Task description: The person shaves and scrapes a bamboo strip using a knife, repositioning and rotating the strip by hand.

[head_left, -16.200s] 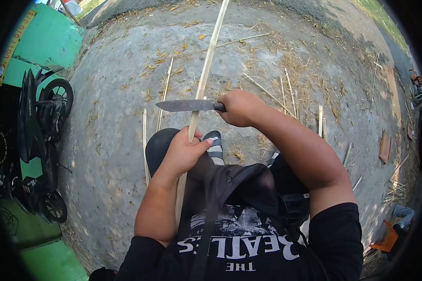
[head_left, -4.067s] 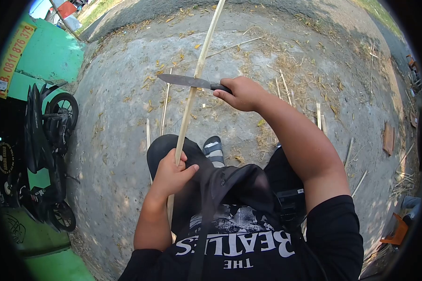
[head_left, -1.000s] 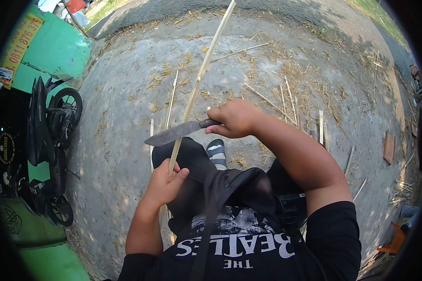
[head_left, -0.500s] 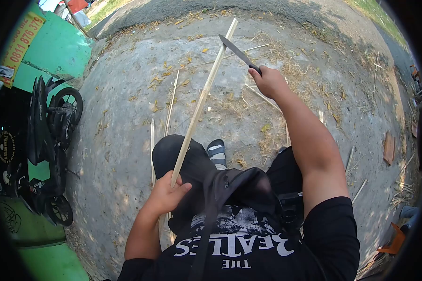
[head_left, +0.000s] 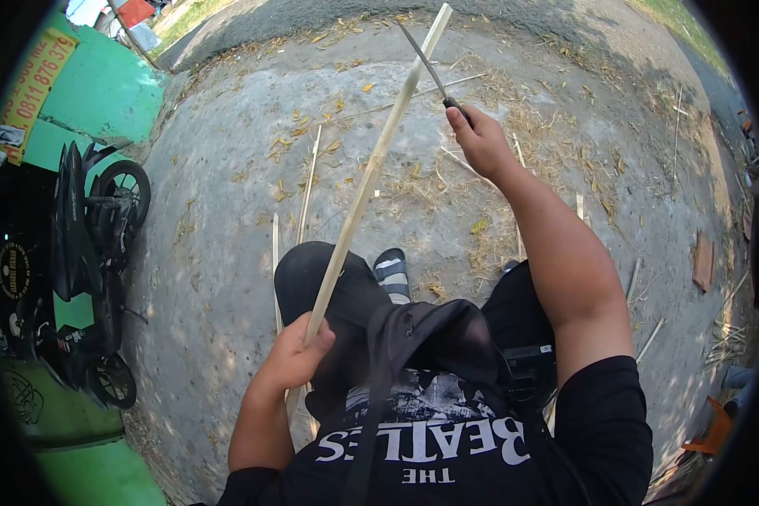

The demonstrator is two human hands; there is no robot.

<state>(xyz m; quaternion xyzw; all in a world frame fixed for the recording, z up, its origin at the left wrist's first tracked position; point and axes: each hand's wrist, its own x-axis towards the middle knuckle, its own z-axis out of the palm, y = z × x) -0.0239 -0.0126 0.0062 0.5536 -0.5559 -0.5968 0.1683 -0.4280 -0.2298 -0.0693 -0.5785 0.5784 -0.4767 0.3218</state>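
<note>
A long pale strip, which looks like split bamboo (head_left: pixel 369 173), slants up and away from my body. Its lower part is wrapped in the fingers of my left hand (head_left: pixel 295 352), above my thigh. My right hand (head_left: pixel 483 145) grips the black handle of a knife (head_left: pixel 433 71), closed around it. The blade points up and to the left, and crosses the strip near its far end. Whether the edge touches the strip I cannot tell.
More thin strips (head_left: pixel 309 181) lie on the concrete ground (head_left: pixel 202 253) among shavings and dry leaves. A black motorbike (head_left: pixel 101 207) stands by a green wall at the left. A brown block (head_left: pixel 702 261) and an orange object (head_left: pixel 710 428) are at the right.
The bamboo strip's far end has risen and shifted slightly right. The knife has turned more upright, its blade now crossing the strip, and my right hand has moved slightly.
</note>
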